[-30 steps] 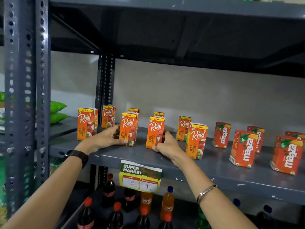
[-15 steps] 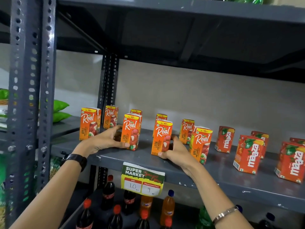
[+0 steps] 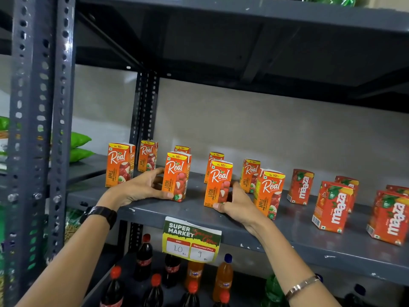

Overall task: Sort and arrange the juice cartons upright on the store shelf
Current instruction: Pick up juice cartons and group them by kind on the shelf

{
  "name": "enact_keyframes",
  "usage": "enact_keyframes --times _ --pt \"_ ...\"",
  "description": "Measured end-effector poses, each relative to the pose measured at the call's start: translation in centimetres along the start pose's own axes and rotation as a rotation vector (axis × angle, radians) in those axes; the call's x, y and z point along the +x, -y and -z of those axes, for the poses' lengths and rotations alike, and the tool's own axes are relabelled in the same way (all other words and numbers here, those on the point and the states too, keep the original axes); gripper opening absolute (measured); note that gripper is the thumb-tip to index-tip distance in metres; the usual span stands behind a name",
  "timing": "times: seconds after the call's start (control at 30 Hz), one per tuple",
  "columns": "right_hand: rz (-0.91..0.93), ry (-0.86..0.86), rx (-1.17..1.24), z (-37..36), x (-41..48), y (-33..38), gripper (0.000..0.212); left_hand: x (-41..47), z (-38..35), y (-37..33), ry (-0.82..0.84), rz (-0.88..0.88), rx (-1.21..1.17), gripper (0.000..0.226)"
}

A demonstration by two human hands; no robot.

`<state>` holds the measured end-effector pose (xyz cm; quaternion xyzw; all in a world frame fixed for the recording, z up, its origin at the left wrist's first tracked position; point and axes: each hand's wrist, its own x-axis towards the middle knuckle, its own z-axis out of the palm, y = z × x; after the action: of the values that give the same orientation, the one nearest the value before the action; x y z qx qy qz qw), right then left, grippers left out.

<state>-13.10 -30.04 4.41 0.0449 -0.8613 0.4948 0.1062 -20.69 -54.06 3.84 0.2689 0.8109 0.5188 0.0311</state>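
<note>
Several orange Real juice cartons stand upright on the grey shelf [image 3: 287,238]. My left hand [image 3: 141,189] grips the lower left side of a Litchi carton [image 3: 177,176] near the front edge. My right hand [image 3: 236,202] holds the base of a second Litchi carton [image 3: 219,182] from its right side. An Apple carton [image 3: 120,163] stands at the far left, another Apple carton [image 3: 269,192] just right of my right hand. More Real cartons stand in a back row. Red Maaza cartons [image 3: 332,206] fill the right part of the shelf.
A perforated steel upright [image 3: 39,129] rises at the left. A price tag [image 3: 191,239] hangs on the shelf's front edge. Cola and orange soda bottles [image 3: 223,278] stand on the shelf below. Green packets [image 3: 79,147] lie on the neighbouring rack. Another shelf is close overhead.
Both hands keep their hold on the two Litchi cartons. The right-hand carton has shifted slightly forward and away from the left one.
</note>
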Motion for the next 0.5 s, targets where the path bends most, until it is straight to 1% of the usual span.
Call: enact_keyframes --times 0.13,0.23,0.3,0.5 --pt "-0.002 0.009 0.012 -0.05 -0.01 0.01 0.057 0.10 -0.01 0.04 -0.010 0.002 0.017 0.107" --pt "-0.006 0.008 0.021 -0.04 0.02 0.00 0.053 0.02 -0.09 0.02 -0.020 0.000 0.008 0.108" --pt "-0.008 0.012 0.016 -0.03 0.02 0.01 0.052 -0.08 -0.07 -0.04 -0.016 0.000 0.013 0.114" --pt "-0.035 0.012 -0.014 -0.13 0.08 0.16 0.057 -0.07 0.11 -0.03 -0.007 0.028 0.015 0.134"
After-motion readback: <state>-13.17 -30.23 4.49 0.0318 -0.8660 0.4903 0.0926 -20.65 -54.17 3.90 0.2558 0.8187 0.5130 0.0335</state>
